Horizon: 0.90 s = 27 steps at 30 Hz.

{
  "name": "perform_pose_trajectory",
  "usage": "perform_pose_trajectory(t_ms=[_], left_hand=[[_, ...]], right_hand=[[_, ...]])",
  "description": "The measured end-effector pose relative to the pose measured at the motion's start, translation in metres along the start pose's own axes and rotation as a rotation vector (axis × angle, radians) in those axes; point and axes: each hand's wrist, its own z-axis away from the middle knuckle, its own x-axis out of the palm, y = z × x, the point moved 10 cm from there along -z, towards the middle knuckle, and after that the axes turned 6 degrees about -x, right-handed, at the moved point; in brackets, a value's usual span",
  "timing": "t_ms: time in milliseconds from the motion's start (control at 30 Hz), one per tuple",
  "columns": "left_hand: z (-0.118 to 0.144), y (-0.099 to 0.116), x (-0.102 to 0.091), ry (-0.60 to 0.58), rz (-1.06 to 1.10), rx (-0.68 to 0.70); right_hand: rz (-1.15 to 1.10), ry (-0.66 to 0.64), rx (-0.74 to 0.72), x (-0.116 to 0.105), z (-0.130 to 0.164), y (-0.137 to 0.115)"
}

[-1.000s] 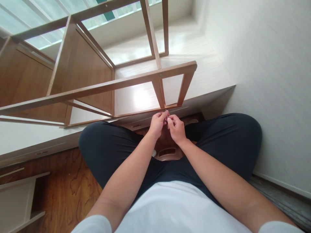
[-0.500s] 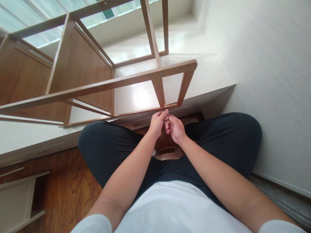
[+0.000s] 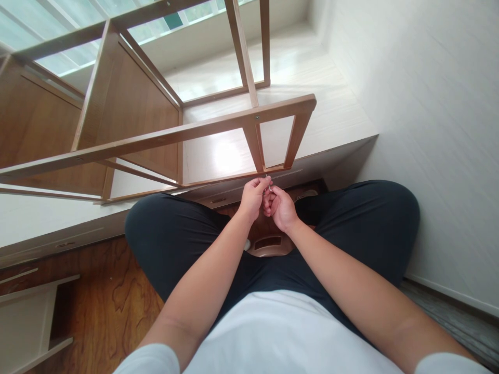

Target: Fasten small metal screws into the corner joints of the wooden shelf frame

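Close together at the lower rail of a wooden rack, my two hands meet in front of its near side. My left hand is closed, thumb and index pinching around a small, bent silvery piece that looks like a hex key. Its upper end points to the rail, just under the joint of an upright slat; whether it sits in a bolt is too small to tell. My right hand is closed with curled fingers, its thumb and finger gripping the key's bent end. A bolt head shows on the rail above.
The rack lies on a pale ledge with drawers below. A white wall rises at the right. Between my legs is a brown plastic stool or box with a slot. A pale panelled piece lies on the wooden floor.
The hands stay at the same spot by the rail. The bent piece and right fingers have shifted very slightly; the rack appears nearly still.
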Motion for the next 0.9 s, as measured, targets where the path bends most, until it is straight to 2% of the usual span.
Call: perform_pose_trajectory(t_ms=[133,300,633,900], left_hand=[[-0.004,0.0,-0.001,-0.006,0.003,0.023],[-0.007,-0.001,-0.003,-0.009,-0.005,0.032],[-0.006,0.007,-0.007,0.026,-0.002,0.114],[-0.008,0.007,-0.01,0.053,-0.003,0.098]], right_hand=[[0.114,-0.005,-0.134,-0.005,0.0,-0.009],[0.371,0.048,-0.281,-0.012,0.003,-0.025],[0.806,0.097,-0.459,-0.012,0.01,-0.043],[1.056,0.142,-0.528,-0.004,0.015,-0.059]])
